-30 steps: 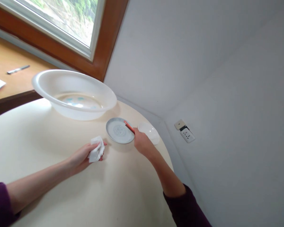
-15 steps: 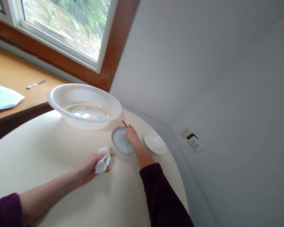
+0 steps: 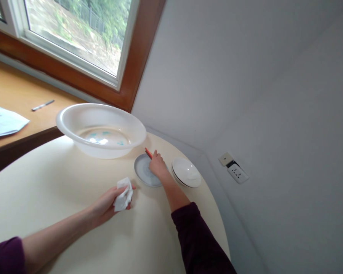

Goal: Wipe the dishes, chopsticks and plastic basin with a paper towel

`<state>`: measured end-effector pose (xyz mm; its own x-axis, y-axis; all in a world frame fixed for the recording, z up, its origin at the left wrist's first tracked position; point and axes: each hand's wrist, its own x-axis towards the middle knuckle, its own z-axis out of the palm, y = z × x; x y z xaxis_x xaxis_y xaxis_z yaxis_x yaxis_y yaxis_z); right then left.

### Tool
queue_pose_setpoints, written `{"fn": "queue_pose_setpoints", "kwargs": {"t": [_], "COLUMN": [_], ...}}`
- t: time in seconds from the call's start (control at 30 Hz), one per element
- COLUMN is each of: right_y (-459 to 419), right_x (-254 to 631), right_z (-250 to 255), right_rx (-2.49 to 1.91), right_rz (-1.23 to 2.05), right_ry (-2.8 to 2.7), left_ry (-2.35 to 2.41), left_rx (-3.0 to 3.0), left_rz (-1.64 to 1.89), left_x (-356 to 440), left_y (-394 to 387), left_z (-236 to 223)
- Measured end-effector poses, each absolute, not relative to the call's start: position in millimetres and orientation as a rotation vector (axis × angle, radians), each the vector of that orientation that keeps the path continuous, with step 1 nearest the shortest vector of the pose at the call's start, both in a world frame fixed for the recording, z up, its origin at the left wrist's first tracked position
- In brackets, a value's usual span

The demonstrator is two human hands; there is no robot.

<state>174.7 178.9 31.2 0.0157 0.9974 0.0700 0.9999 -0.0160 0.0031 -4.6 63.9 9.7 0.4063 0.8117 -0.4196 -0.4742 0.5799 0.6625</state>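
My left hand [image 3: 106,201] is closed around a crumpled white tissue [image 3: 124,195], held a little above the table, left of and nearer than the plate. My right hand [image 3: 158,166] grips a pair of thin orange-red chopsticks [image 3: 148,153]. Their ends stick out past the fingers toward the basin; the rest is hidden in the hand. Right below this hand is a grey-blue plate [image 3: 142,171], its right part covered by the hand. Whether the chopsticks touch the plate I cannot tell. To the right of my wrist sit stacked white dishes [image 3: 186,172].
A large translucent white basin [image 3: 103,150] stands at the back of the round cream table [image 3: 74,182]. Behind it on the left, a wooden desk [image 3: 11,83] holds a pen [image 3: 42,105] and papers [image 3: 5,121]. A wall socket [image 3: 238,173] is at the right, beyond the table's edge.
My right hand has moved left from beside the white dishes to over the grey-blue plate, carrying the chopsticks. My left hand keeps hold of the tissue. The camera view has shifted slightly.
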Motion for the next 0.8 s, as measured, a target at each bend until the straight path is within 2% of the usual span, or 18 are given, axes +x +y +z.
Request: {"fn": "queue_pose_setpoints", "kwargs": {"t": [0.37, 0.63, 0.8], "right_y": [125.6, 74.6, 66.8], "right_x": [198.8, 185.8, 180.8], "right_z": [53.7, 22.7, 2.0], "right_rx": [-2.157, -1.783, -1.72], "right_rz": [-0.093, -0.197, -0.292], "right_ry": [-2.173, -2.382, -2.461], "left_ry": [0.777, 0.791, 0.794], "left_rx": [0.502, 0.498, 0.5], "left_rz": [0.856, 0.859, 0.857], "left_x": [-5.0, -5.8, -6.5], "left_y": [64.9, 65.4, 66.3], "left_z": [6.1, 6.9, 4.3]}}
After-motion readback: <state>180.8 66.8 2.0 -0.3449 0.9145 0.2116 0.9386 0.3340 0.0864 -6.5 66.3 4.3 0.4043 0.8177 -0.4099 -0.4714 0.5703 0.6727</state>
